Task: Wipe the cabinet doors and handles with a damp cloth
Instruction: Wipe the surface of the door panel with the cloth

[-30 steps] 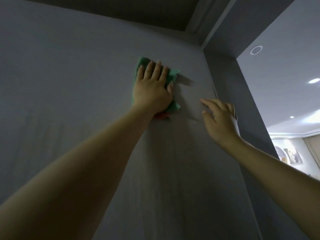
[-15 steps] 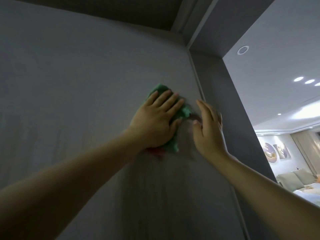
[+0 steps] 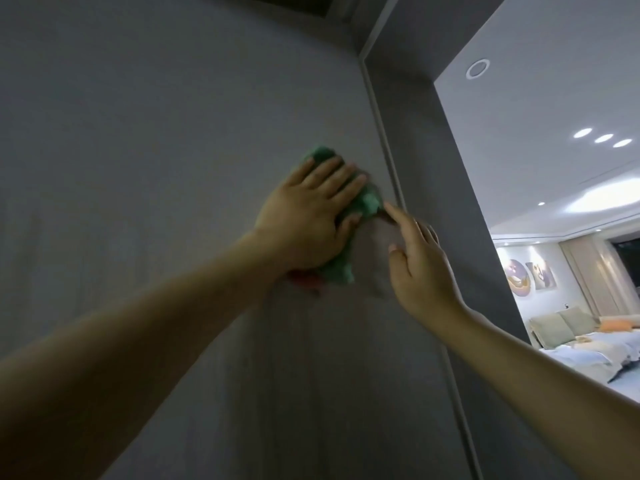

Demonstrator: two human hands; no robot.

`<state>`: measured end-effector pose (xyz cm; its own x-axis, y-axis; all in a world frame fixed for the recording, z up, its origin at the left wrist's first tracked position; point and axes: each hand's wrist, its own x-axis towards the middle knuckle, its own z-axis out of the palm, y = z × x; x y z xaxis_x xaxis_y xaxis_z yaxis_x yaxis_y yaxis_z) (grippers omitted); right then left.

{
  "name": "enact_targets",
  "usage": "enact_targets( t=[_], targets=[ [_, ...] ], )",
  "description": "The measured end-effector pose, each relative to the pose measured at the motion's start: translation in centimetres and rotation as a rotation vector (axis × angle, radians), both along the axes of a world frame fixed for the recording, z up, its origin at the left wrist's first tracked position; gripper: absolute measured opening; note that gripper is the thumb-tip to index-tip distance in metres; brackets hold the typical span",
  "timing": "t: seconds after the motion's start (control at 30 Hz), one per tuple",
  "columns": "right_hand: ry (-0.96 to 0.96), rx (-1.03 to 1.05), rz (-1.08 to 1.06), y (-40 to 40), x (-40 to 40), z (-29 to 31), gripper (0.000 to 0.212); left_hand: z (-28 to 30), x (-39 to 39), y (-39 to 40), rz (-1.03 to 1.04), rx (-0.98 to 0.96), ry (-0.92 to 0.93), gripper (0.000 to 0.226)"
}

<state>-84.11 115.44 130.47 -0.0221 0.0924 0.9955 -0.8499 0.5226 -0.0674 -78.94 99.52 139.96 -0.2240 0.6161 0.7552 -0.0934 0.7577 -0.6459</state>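
- Right now I am seeing the left hand [image 3: 304, 216] pressing a green cloth [image 3: 363, 202] flat against the grey cabinet door [image 3: 156, 133], fingers straight and slightly spread, thumb lying along the cloth's right side.
- The cloth is sitting high on the door, close to its right edge; green is showing above the fingertips and down the right of the palm, and a small reddish patch is peeking out below the heel of the hand.
- The right hand [image 3: 420, 268] is resting just beside the cloth on its right, fingers straight and together, holding nothing. Its index fingertip is reaching up to the cloth's right edge, though I cannot tell whether the two are touching.
- A pale vertical trim strip [image 3: 388, 140] is running down the door's right edge, with a darker grey side panel [image 3: 450, 202] standing just beyond it.
- Past that panel I am looking into a lit room: a row of recessed ceiling lights [image 3: 604, 138], round wall art [image 3: 517, 278], and a pale sofa [image 3: 564, 327] with an orange cushion [image 3: 614, 326].
- Both forearms are bare and stretching up from the lower corners of the view.
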Motion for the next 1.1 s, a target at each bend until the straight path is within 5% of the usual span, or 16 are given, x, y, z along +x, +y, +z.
enact_targets(
  t=[0.13, 0.3, 0.53, 0.67, 0.77, 0.93, 1.1],
  targets=[
    [-0.108, 0.024, -0.031, -0.9, 0.8, -0.1, 0.056, 2.6, -0.3, 1.7, 0.044, 0.273, 0.093, 0.059],
    [-0.150, 0.072, -0.223, -1.8, 1.4, -0.4, 0.055, -5.6, 1.1, -1.9, -0.042, 0.046, 0.044, 0.064],
    [-0.149, 0.086, -0.406, -3.7, 2.1, -0.4, 0.064, 2.4, 2.3, -4.3, 0.046, 0.333, 0.152, 0.061],
    [-0.069, 0.126, -0.375, -4.5, 2.8, -0.6, 0.062, -6.6, 2.9, -5.8, -0.052, 0.061, 0.081, 0.059],
    [-0.065, 0.144, -0.384, -4.6, 2.7, -0.9, 0.060, -6.3, 3.8, -8.1, 0.002, -0.016, 0.028, 0.059],
    [-0.044, -0.001, -0.395, -6.1, 2.9, -0.6, 0.059, -0.6, 4.7, -8.5, 0.038, 0.387, 0.173, 0.064],
    [0.089, -0.017, -0.334, -8.6, 4.2, -0.2, 0.056, -8.7, 5.5, -10.1, 0.023, 0.136, 0.066, 0.060]
  ],
)
